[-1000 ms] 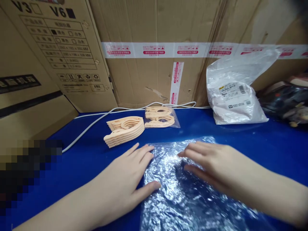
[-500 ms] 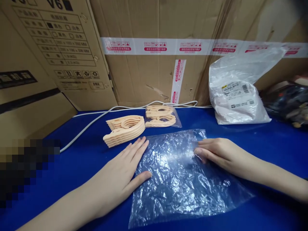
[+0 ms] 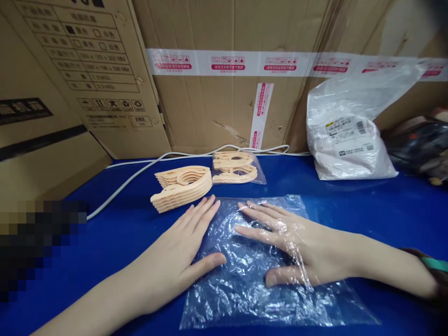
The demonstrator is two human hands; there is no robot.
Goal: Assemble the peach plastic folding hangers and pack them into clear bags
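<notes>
A crinkled clear plastic bag (image 3: 245, 289) lies flat on the blue table (image 3: 367, 205). My right hand (image 3: 290, 247) is slid inside the bag, fingers spread flat, seen through the film. My left hand (image 3: 178, 254) lies open and flat on the table at the bag's left edge, thumb pressing on the bag. Just beyond my left fingertips sits a stack of peach-coloured plastic hangers (image 3: 182, 186). Behind it lies a small clear bag packed with more peach hangers (image 3: 235, 167).
Large cardboard boxes (image 3: 217, 107) wall the back and left of the table. A white cable (image 3: 133, 179) runs along the back edge. A white plastic parcel bag with a label (image 3: 346, 144) stands at the back right, dark items (image 3: 416, 144) beside it.
My right hand has gone from the bag's right edge to inside the bag, fingers spread. The bag has shifted slightly. My left hand has stayed flat at the left edge.
</notes>
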